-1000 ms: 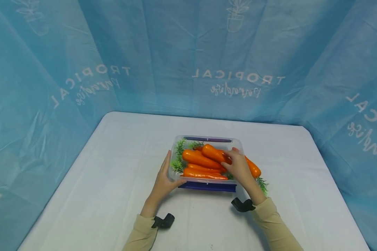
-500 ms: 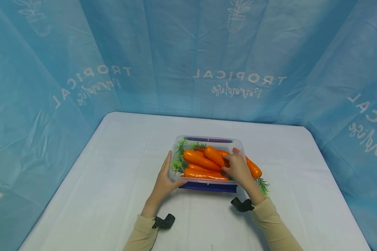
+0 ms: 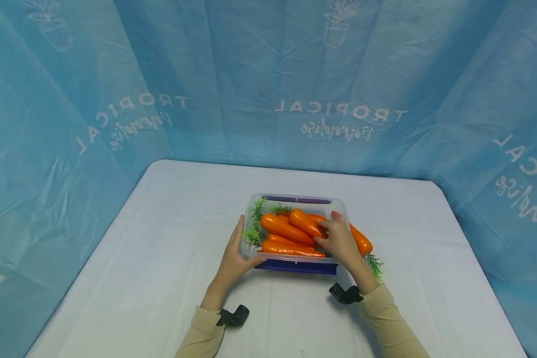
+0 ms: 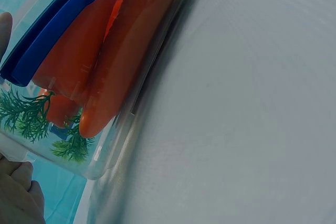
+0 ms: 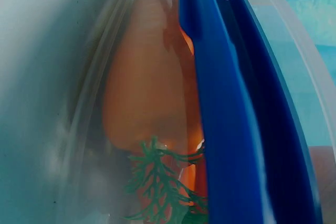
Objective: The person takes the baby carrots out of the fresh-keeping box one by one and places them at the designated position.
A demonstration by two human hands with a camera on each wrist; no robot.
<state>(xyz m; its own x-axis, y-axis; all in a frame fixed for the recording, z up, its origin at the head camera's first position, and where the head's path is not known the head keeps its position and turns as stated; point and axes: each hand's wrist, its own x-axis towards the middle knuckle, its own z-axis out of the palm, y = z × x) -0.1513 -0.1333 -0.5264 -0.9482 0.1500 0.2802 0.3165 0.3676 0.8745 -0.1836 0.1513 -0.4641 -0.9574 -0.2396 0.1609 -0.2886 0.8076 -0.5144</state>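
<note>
A clear plastic container with blue clips stands mid-table, filled with several orange carrots and green tops. My left hand holds its near left corner, thumb on the front rim and fingers along the left side. In the left wrist view, part of the hand shows below the container. My right hand reaches over the right side and pinches the end of the topmost carrot. Another carrot shows past the right rim, its green top beside my right wrist.
The container rests on a white-covered table. A blue clip hangs open along the front side, and another clip is at the back. Blue printed curtains surround the table's back and sides.
The topmost carrot under my right fingers has shifted and turned slightly in the container. Both hands have stayed almost in place.
</note>
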